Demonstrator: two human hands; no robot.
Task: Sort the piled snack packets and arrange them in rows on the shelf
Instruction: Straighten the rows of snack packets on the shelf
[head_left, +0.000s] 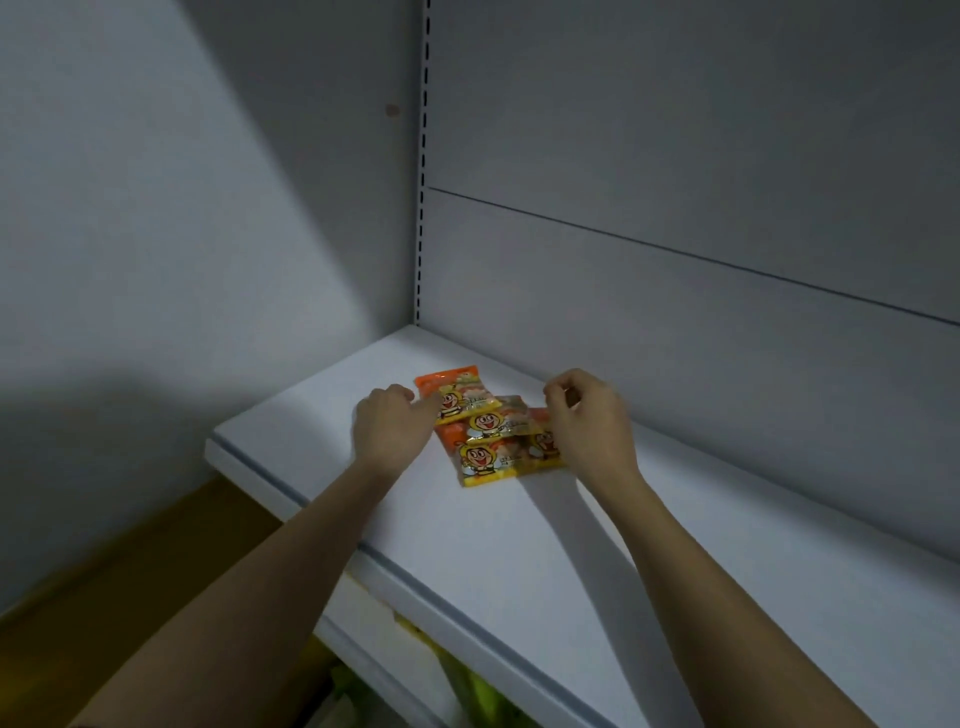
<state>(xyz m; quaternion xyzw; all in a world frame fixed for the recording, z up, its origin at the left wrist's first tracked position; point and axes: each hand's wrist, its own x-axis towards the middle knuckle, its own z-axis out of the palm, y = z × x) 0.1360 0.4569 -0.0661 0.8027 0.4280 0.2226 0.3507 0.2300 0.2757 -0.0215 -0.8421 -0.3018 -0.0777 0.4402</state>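
Near the shelf's (649, 545) left back corner lie overlapping snack packets (485, 434) — orange and yellow, each with a grinning cartoon face; left hand (390, 427) touches them, fingers extended, right hand (589, 423) hovers above — fingers curled, grip unclear

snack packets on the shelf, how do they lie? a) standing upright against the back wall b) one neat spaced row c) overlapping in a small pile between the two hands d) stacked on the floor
c: the snack packets lie flat and overlapping on the shelf, between the left hand and the right hand.
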